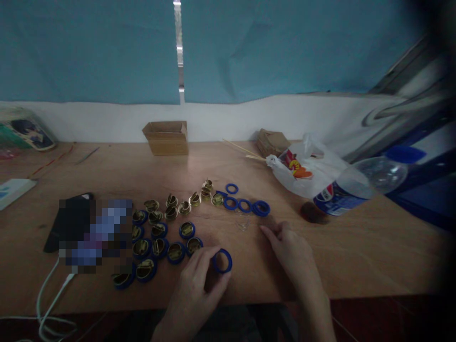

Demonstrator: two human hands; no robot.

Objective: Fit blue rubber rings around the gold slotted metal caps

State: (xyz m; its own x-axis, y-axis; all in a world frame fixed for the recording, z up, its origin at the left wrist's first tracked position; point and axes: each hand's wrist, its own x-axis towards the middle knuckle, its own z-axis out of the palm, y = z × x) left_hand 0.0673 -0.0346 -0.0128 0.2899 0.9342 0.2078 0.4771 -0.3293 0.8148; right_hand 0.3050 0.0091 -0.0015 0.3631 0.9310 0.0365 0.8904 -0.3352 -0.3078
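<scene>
A plain, dark blue ring (pixel 230 261), round and open through the middle, is held just above the near part of the worktop (pixel 356 256). The left hand (pixel 197 280) has its grip pinching the ring between thumb and fingers at its left and lower edge. The right hand (pixel 290 249) rests near some thin, clear scraps (pixel 243 224), its thumb and fingers close together; whether this grip holds anything, I cannot tell.

Beyond the hands lie loose blue rings (pixel 244 211) of similar look, a few overlapping. To the left spread round, shiny gold-coloured metal pieces (pixel 184 207) with a bar across each face; many of the nearer ones sit within blue rims.

The worktop is brown with a wood-like grain. Toward its back stands an open-topped cardboard box (pixel 169 146), its contents hidden. A crinkled, translucent white plastic bag (pixel 327 168) holds a red, yellow and orange packet (pixel 302 172). The clear plastic bottle (pixel 356 180), blue-capped and blue-labelled, has dark liquid at its base.
</scene>
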